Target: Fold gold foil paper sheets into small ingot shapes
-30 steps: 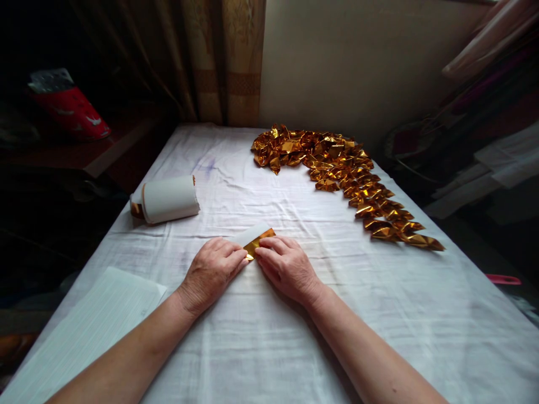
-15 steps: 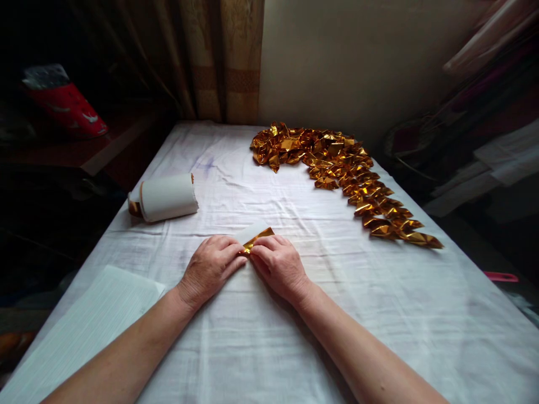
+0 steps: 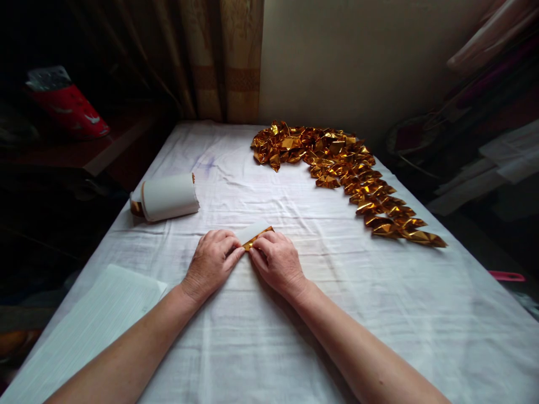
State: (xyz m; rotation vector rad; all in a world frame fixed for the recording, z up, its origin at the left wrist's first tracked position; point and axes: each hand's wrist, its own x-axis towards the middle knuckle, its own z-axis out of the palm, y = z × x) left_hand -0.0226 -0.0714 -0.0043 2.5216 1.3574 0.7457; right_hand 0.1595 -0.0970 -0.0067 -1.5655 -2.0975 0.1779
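Observation:
A small sheet of gold foil paper (image 3: 255,231), white on its back, lies on the cloth between my hands with a gold strip folded over along its near edge. My left hand (image 3: 215,259) pinches the left end of that fold, thumb and fingers closed. On the other end, my right hand (image 3: 278,259) is closed with its fingertips pressing the gold strip. Both hands cover part of the paper. Beyond them, folded gold foil pieces (image 3: 337,160) lie in a curved heap reaching down the right side.
A white roll of foil-lined paper (image 3: 170,196) lies on its side at the left. Pale ribbed sheets (image 3: 88,331) rest under my left forearm. The table has a white cloth (image 3: 261,348). A red container (image 3: 69,109) stands on a dark side table.
The gold fold has been pressed flatter and narrower at the paper's near edge. My hands have shifted slightly along it, and the thumbs have drawn up closer to the fold.

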